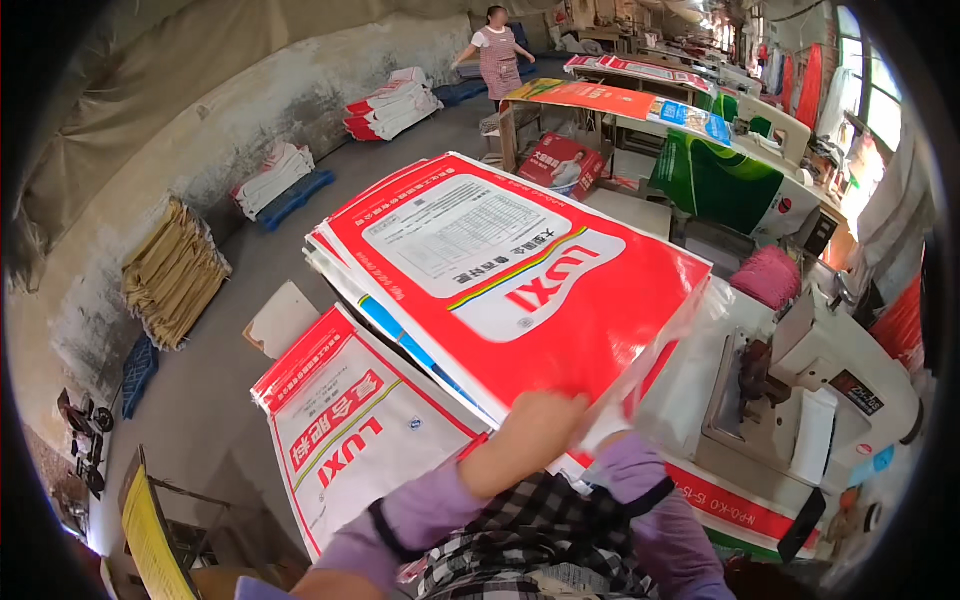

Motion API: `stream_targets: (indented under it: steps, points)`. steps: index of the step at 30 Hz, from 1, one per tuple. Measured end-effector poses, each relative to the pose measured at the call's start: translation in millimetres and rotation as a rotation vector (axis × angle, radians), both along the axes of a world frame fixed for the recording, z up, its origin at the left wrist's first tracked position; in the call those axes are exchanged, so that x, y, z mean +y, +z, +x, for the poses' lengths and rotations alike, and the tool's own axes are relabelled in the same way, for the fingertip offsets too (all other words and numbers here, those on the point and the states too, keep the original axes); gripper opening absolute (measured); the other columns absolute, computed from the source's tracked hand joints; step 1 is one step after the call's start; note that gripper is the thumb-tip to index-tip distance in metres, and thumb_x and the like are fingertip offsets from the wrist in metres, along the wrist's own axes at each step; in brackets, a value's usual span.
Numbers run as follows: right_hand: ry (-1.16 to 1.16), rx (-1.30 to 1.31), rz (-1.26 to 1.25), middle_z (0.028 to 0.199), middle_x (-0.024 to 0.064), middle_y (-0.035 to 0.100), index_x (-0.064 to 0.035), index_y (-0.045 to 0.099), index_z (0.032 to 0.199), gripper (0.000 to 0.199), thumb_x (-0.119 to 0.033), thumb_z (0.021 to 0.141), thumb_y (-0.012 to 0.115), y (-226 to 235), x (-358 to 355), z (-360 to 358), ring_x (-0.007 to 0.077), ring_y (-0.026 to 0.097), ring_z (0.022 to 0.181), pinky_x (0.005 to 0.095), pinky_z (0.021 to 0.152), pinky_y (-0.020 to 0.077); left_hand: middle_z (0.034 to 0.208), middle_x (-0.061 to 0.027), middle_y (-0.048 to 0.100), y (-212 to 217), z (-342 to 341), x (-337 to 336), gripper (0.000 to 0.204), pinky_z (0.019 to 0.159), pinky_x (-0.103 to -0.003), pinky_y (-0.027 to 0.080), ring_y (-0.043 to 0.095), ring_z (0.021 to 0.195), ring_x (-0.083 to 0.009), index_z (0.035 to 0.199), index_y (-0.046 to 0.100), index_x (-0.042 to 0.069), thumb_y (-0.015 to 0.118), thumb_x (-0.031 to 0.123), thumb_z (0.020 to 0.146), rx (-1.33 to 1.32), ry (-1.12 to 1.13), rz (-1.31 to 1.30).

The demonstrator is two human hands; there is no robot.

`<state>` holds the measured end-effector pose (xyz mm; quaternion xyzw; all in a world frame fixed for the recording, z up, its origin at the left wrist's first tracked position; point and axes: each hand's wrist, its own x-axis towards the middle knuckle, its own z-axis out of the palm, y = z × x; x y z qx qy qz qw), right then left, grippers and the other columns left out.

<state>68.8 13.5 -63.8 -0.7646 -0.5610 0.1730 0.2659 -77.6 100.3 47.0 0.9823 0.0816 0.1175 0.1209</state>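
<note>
My left hand (535, 432) is closed on the near edge of a red and white printed woven sack (590, 340), the top one of a stack. My right hand (606, 432) is at the same sack's near corner, partly covered by its clear, glossy edge, so its fingers do not show. The top sack lies flat, its near right edge a little raised. A second pile with a white, red-bordered sack (340, 400) lies to the left, lower than the stack. Close to my right arm stands a white industrial sewing machine (835, 370).
Folded white sacks (275, 180), brown sacks (175, 270) and red-white sacks (392, 105) are piled along the left wall. A person (497, 55) in an apron stands at the back. Farther worktables carry an orange sack (585, 97) and a green sack (715, 180). A red box (560, 163) sits beyond my stack.
</note>
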Motion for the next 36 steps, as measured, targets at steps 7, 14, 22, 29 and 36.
stream_targets:
  steps: [7, 14, 22, 29, 36]
  points:
    - [-0.290, -0.226, 0.217, 0.112, 0.0076, 0.068, -0.0053, 0.066, 0.113, 0.030, -0.021, 0.093, 0.050, -22.2, -5.0, 41.3, 0.0261, 0.061, 0.107, 0.0411, 0.097, 0.0465, 0.070, -0.0083, 0.064, 43.0, -198.4, 10.3, 0.030, 0.053, -0.040, 0.049, 0.066, 0.065, -0.0263, 0.106, 0.066, 0.014, 0.066, 0.024, 0.078, 0.193, 0.209, -0.003]
    - [-0.691, 0.102, 0.329, 0.110, 0.0091, 0.065, -0.0045, 0.063, 0.114, 0.026, -0.017, 0.092, 0.056, -54.2, -65.0, 71.6, 0.0219, 0.060, 0.103, 0.0369, 0.091, 0.0473, 0.057, -0.0067, 0.060, 7.8, -218.3, 2.7, 0.021, 0.047, -0.032, 0.045, 0.059, 0.047, -0.0234, 0.091, 0.075, 0.011, 0.072, 0.006, 0.071, -0.040, 0.345, -0.033]
    - [-1.257, -0.525, 0.946, 0.097, 0.0115, 0.066, -0.0015, 0.067, 0.100, 0.019, -0.011, 0.083, 0.065, 26.5, -69.4, 56.8, 0.0275, 0.059, 0.103, 0.0369, 0.095, 0.0446, 0.069, -0.0140, 0.063, 22.2, -196.6, 12.1, 0.017, 0.053, -0.031, 0.046, 0.061, 0.059, -0.0245, 0.085, 0.071, 0.001, 0.069, -0.005, 0.069, -0.283, 0.515, -0.308]
    - [-0.295, -0.287, 0.521, 0.084, 0.0134, 0.066, -0.0052, 0.068, 0.081, 0.009, -0.010, 0.078, 0.061, -25.7, -86.4, 92.4, 0.0288, 0.063, 0.073, 0.0361, 0.068, 0.0506, 0.071, -0.0153, 0.063, 38.9, -187.0, 45.0, 0.015, 0.051, -0.033, 0.048, 0.064, 0.058, -0.0299, 0.081, 0.064, 0.000, 0.076, 0.002, 0.072, -0.302, 0.563, -0.120]
    - [-0.894, 0.129, 0.444, 0.058, 0.0201, 0.055, 0.0030, 0.062, 0.075, 0.013, -0.009, 0.073, 0.058, -27.1, -72.0, 111.4, 0.0321, 0.058, 0.052, 0.0424, 0.053, 0.0455, 0.065, -0.0036, 0.062, 32.6, -205.5, 52.8, 0.032, 0.044, -0.035, 0.045, 0.059, 0.050, -0.0215, 0.095, 0.069, 0.012, 0.080, 0.012, 0.065, 0.060, 0.124, 0.173]
